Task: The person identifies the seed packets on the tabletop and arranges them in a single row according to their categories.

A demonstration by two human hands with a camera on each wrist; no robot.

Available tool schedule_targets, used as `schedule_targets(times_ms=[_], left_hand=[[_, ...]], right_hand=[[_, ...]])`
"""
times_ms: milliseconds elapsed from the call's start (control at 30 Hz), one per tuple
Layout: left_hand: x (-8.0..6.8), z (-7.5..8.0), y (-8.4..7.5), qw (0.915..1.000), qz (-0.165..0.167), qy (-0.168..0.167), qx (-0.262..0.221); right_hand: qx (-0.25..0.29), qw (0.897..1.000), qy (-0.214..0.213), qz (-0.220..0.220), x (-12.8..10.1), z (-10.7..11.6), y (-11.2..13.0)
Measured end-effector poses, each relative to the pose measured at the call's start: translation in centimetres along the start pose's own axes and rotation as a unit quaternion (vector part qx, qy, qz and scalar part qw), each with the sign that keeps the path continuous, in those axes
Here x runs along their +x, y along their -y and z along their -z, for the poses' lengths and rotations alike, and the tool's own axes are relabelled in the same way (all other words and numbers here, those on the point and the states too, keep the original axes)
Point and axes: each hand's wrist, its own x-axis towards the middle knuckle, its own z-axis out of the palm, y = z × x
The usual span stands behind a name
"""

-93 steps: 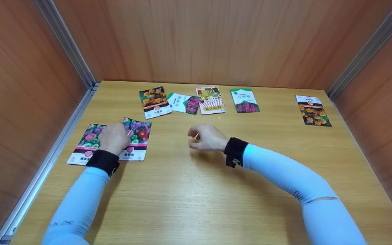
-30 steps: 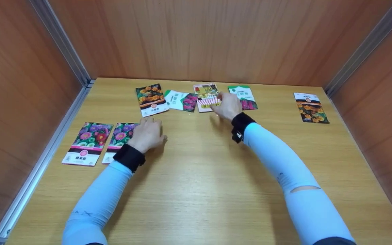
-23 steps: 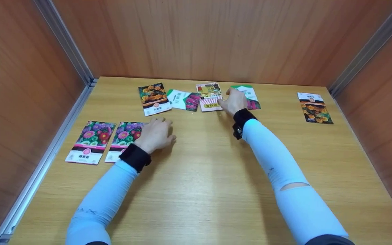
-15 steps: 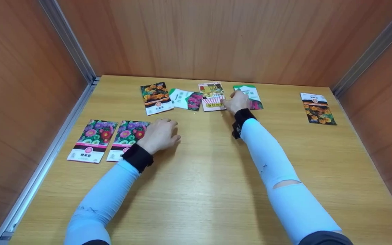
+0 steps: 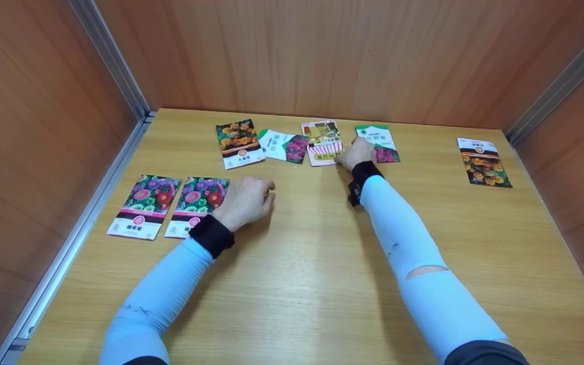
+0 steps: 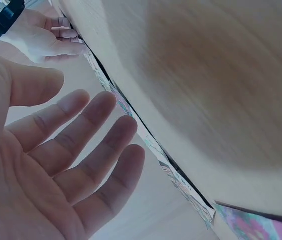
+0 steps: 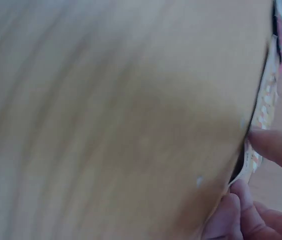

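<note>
The right hand [image 5: 357, 152] pinches the red-striped paper seed packet [image 5: 323, 142] at its near corner to lift it off the wooden table [image 5: 322, 263], while the left hand [image 5: 245, 201] rests beside the purple-flower packet [image 5: 199, 198] with fingers relaxed.

Print is present on the paper seed packets along the far edge of the light wooden table [image 5: 322, 263], but none resolves into readable characters. Pink-banded flower packet [image 5: 144, 213] nearest the table's left rail: round emblem and small dark line, illegible. Green-and-white packet [image 5: 376, 143] at the far edge: dark block lettering, illegible. Left sleeve [image 5: 142, 306]: faint marks resembling "A X", uncertain.
</note>
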Motion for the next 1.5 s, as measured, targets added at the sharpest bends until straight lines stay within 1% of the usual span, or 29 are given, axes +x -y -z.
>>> schedule_targets(times_ms=[167, 300, 400, 467, 567, 667, 733, 867, 1000, 1100, 1133, 1167, 1233, 1333, 1400, 1500], left_hand=[[-0.1, -0.2, 0.1, 1.0000, 0.007, -0.001, 0.007], [-0.1, -0.3, 0.0, 0.9997, -0.003, -0.016, 0.018], [0.0, -0.4, -0.2, 0.9991, -0.017, -0.033, 0.022], [0.1, -0.4, -0.3, 0.9987, -0.020, -0.040, 0.023], [0.3, -0.5, -0.3, 0.9983, -0.023, -0.048, 0.022], [0.3, -0.6, -0.4, 0.9980, -0.023, -0.054, 0.024], [0.3, -0.7, -0.5, 0.9979, -0.024, -0.055, 0.025], [0.4, -0.5, -0.8, 0.9984, -0.026, -0.048, 0.017], [0.3, -0.1, -1.1, 0.9980, -0.034, -0.050, 0.016], [0.2, 0.5, -1.6, 0.9967, -0.046, -0.062, 0.022], [0.2, 0.7, -1.8, 0.9959, -0.053, -0.068, 0.025], [0.2, 0.9, -2.0, 0.9949, -0.061, -0.076, 0.027], [0.5, 1.3, -2.5, 0.9911, -0.085, -0.096, 0.038], [0.9, 2.0, -3.3, 0.9828, -0.122, -0.122, 0.065], [1.3, 2.6, -4.0, 0.9770, -0.143, -0.133, 0.086], [2.1, 3.6, -5.2, 0.9698, -0.166, -0.149, 0.099]], right_hand=[[0.033, 0.998, 0.037, -0.029, -0.1, 0.5, 0.0], [0.023, 0.997, 0.063, -0.042, 0.0, 0.8, -0.2], [0.005, 0.997, 0.066, -0.045, 0.2, 1.3, -0.6], [-0.002, 0.997, 0.065, -0.046, 0.3, 1.6, -0.9], [-0.016, 0.998, 0.048, -0.032, 0.5, 2.0, -1.5], [-0.021, 0.999, 0.039, -0.013, 0.7, 2.7, -2.0], [-0.023, 0.999, 0.041, 0.004, 0.6, 3.2, -2.2], [-0.014, 0.997, 0.042, 0.061, -0.1, 4.2, -2.3], [-0.017, 0.991, 0.035, 0.125, -1.1, 4.7, -2.2], [-0.024, 0.986, 0.042, 0.161, -1.9, 4.9, -1.9], [-0.024, 0.985, 0.048, 0.166, -2.2, 4.9, -1.8], [-0.024, 0.984, 0.054, 0.168, -2.5, 5.0, -1.8], [-0.034, 0.981, 0.052, 0.186, -3.1, 5.3, -1.6], [-0.043, 0.977, 0.058, 0.200, -4.0, 5.8, -1.2], [-0.049, 0.973, 0.062, 0.216, -4.8, 6.1, -0.8], [-0.054, 0.967, 0.076, 0.237, -6.0, 6.4, -0.1]])
